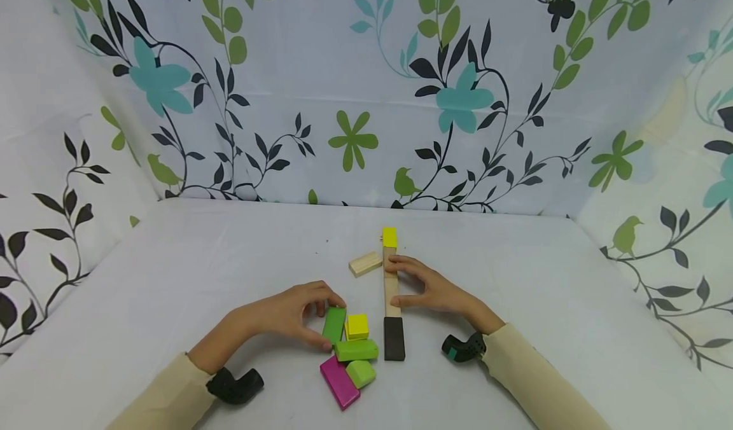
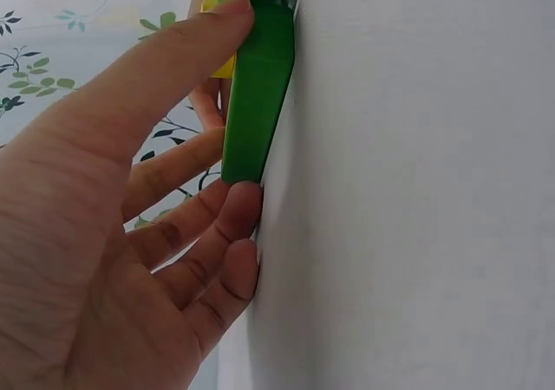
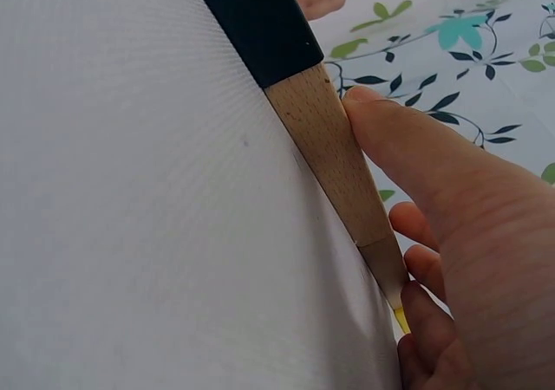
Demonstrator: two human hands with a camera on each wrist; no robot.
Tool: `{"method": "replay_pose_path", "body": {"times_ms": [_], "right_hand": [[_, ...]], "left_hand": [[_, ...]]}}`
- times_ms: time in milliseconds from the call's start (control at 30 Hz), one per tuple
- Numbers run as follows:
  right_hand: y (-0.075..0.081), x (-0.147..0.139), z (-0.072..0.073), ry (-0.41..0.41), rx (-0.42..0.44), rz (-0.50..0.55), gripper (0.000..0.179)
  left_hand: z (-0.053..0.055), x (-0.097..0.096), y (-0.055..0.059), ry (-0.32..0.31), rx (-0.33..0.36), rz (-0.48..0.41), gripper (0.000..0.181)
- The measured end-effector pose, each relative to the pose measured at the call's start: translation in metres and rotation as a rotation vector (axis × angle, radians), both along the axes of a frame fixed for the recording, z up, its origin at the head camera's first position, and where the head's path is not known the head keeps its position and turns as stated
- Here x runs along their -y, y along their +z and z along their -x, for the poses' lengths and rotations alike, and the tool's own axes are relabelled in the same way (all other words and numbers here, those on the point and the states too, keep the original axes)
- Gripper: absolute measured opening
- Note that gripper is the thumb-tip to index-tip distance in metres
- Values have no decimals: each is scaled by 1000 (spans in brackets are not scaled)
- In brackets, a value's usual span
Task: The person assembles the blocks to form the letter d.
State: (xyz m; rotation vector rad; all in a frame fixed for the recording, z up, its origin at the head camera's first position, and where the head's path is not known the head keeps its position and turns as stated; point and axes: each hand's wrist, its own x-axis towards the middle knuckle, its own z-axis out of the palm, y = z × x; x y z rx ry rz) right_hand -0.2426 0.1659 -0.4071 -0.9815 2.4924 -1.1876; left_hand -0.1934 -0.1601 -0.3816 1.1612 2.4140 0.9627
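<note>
In the head view my left hand (image 1: 294, 312) holds a green block (image 1: 335, 324) endwise, thumb at its near end and fingers at the far end. A light green block (image 1: 356, 350) lies against that near end, with a yellow block (image 1: 357, 326) just beyond. My right hand (image 1: 432, 288) touches a row of plain wooden blocks (image 1: 391, 290) from its right side, thumb and fingers spread along it. The right wrist view shows the thumb against the wooden block (image 3: 316, 134) next to the dark block (image 3: 264, 30). That row has a yellow block (image 1: 389, 237) at its far end.
A loose wooden block (image 1: 365, 264) lies left of the row. Nearer the front are a magenta block (image 1: 340, 382) and a rounded light green block (image 1: 361, 374), touching each other. White cloth (image 1: 189, 277) covers the table, and a patterned curtain (image 1: 321, 48) hangs behind.
</note>
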Motion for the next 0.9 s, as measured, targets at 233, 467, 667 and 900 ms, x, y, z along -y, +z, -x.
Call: {"method": "replay_pose_path", "body": {"times_ms": [233,467,667,900], "right_hand": [[1,0,-2,-11,16,-2,64],[1,0,-1,-14,34,5,63],[1,0,-1,-22,45,9,62],[2,0,-1,-17,40,4,63]], "left_hand": [[4,2,-1,-2,1,-39,57],[7,2,-1,22,-18,-59,54],[11,1,-1,36,-47,-72,45],[16,-2,-2,69,-51,-46,40]]}}
